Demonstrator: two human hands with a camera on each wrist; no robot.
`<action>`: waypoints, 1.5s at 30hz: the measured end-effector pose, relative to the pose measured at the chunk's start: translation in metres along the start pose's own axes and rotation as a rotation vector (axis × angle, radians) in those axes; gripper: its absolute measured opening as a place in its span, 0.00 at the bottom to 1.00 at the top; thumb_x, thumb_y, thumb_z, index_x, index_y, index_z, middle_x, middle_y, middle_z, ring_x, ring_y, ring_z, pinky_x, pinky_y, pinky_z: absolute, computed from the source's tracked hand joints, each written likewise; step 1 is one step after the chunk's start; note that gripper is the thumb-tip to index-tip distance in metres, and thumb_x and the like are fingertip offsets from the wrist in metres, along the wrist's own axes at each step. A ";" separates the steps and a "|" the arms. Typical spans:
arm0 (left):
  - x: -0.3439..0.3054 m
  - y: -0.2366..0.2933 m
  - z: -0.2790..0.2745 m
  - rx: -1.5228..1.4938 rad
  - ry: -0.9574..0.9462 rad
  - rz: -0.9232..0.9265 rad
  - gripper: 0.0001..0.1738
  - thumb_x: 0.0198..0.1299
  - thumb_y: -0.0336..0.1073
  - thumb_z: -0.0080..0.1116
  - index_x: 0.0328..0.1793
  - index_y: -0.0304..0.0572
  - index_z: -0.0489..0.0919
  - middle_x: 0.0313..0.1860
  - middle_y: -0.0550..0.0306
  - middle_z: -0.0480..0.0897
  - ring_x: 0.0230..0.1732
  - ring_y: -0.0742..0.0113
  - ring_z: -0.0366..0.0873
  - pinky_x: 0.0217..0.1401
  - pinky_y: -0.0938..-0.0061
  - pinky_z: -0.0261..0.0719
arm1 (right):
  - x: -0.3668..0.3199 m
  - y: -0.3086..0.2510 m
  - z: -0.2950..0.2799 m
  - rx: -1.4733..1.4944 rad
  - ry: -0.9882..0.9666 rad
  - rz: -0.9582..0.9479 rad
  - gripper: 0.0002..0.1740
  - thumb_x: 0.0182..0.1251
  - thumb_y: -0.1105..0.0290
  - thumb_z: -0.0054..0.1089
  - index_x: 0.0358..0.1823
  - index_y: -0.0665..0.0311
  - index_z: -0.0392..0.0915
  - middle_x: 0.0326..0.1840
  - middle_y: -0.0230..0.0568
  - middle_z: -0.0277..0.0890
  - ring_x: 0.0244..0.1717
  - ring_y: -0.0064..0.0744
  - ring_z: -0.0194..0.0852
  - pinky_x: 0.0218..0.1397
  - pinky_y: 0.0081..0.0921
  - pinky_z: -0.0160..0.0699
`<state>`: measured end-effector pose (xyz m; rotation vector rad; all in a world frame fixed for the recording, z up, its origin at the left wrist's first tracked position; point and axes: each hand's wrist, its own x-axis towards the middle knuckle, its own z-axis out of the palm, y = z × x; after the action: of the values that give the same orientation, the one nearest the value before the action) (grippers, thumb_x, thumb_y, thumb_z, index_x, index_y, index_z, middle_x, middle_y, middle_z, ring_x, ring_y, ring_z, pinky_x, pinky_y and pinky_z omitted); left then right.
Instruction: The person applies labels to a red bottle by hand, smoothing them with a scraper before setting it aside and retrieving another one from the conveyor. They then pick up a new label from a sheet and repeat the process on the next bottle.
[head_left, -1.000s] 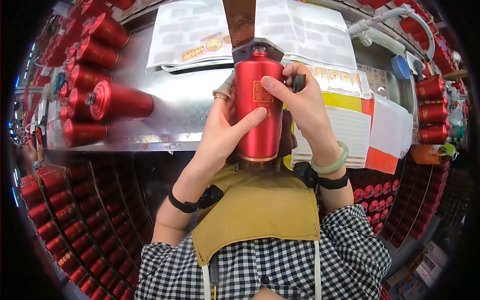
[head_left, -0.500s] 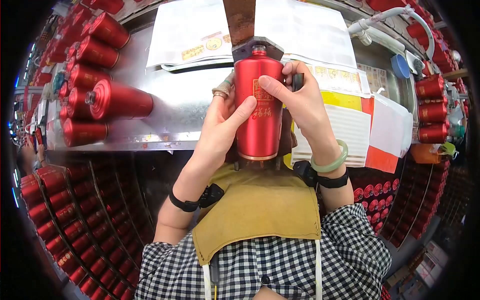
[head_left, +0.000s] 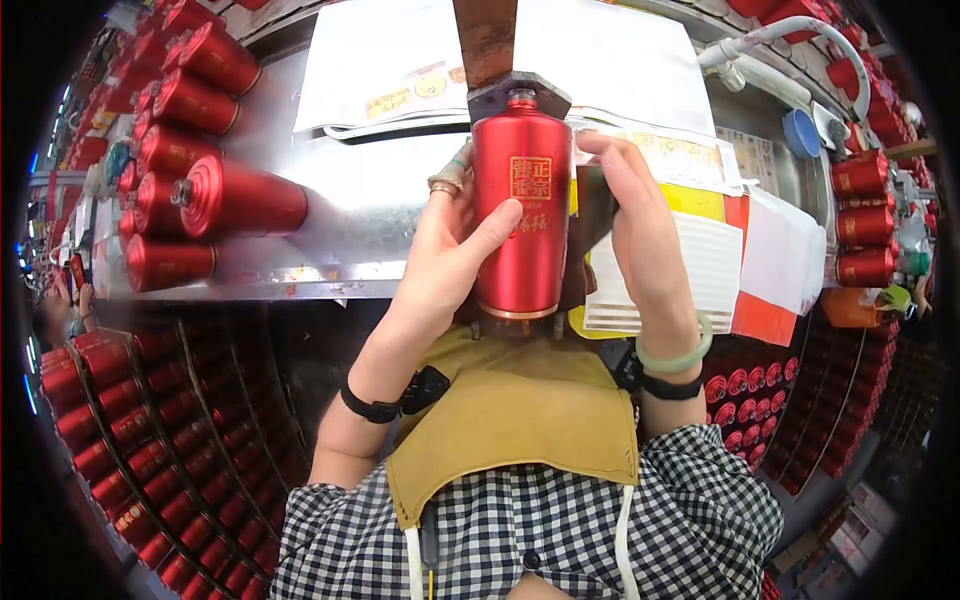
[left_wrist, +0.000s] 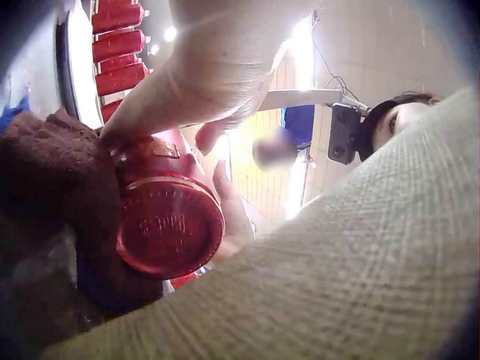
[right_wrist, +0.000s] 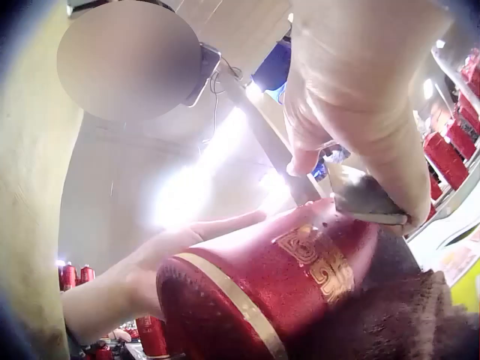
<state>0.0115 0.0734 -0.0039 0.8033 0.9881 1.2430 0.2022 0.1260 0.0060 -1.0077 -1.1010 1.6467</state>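
Stacked on their sides at the left of the steel counter [head_left: 370, 210], lying red bottles [head_left: 240, 200], necks pointing outward. At the back, white printed sheets [head_left: 380, 60] with gold stickers, and off to the right a white hose [head_left: 800, 30] above a blue disc [head_left: 802, 133]. Below the counter's edge, packed rows of crated bottles [head_left: 110, 440], and a short stack of side bottles [head_left: 863, 225] at the far right.

The bottle [head_left: 520, 225] stands upright at centre, neck under a bracket [head_left: 518, 92], with a cloth [head_left: 577, 278] against its lower right side. The left hand [head_left: 445, 250] grips its left side. The right hand [head_left: 645, 230] pinches a pad [head_left: 592, 205] against its right side. Paper sheets [head_left: 380, 60] lie behind the bracket on the bench [head_left: 350, 200]. A bottle row [head_left: 185, 110] lies at the bench's left. Stacked bottles [head_left: 110, 430] sit below the bench. More bottles [head_left: 862, 215] stand far right.
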 end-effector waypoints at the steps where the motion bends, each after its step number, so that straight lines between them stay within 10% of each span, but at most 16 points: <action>1: 0.000 -0.001 -0.001 -0.001 0.000 -0.002 0.45 0.74 0.35 0.65 0.88 0.30 0.52 0.82 0.43 0.66 0.81 0.61 0.67 0.83 0.63 0.67 | -0.009 -0.001 0.004 -0.013 0.050 -0.081 0.13 0.86 0.70 0.49 0.62 0.66 0.77 0.52 0.30 0.78 0.55 0.18 0.72 0.64 0.22 0.70; 15: 0.000 -0.002 -0.001 0.032 -0.016 0.000 0.45 0.74 0.32 0.65 0.89 0.32 0.50 0.82 0.44 0.65 0.81 0.61 0.66 0.83 0.63 0.66 | -0.058 0.014 0.018 -0.484 0.076 -0.242 0.12 0.70 0.78 0.65 0.53 0.67 0.86 0.49 0.49 0.86 0.49 0.45 0.87 0.56 0.35 0.82; 45: 0.001 -0.002 0.004 0.048 -0.011 0.006 0.46 0.74 0.34 0.66 0.89 0.33 0.51 0.81 0.45 0.66 0.80 0.61 0.68 0.82 0.62 0.67 | -0.060 0.001 0.021 -0.834 0.098 -0.413 0.11 0.66 0.78 0.69 0.50 0.63 0.87 0.36 0.47 0.79 0.35 0.49 0.80 0.39 0.40 0.79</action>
<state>0.0166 0.0743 -0.0047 0.8504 1.0105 1.2225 0.1986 0.0641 0.0199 -1.2324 -1.8417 0.7805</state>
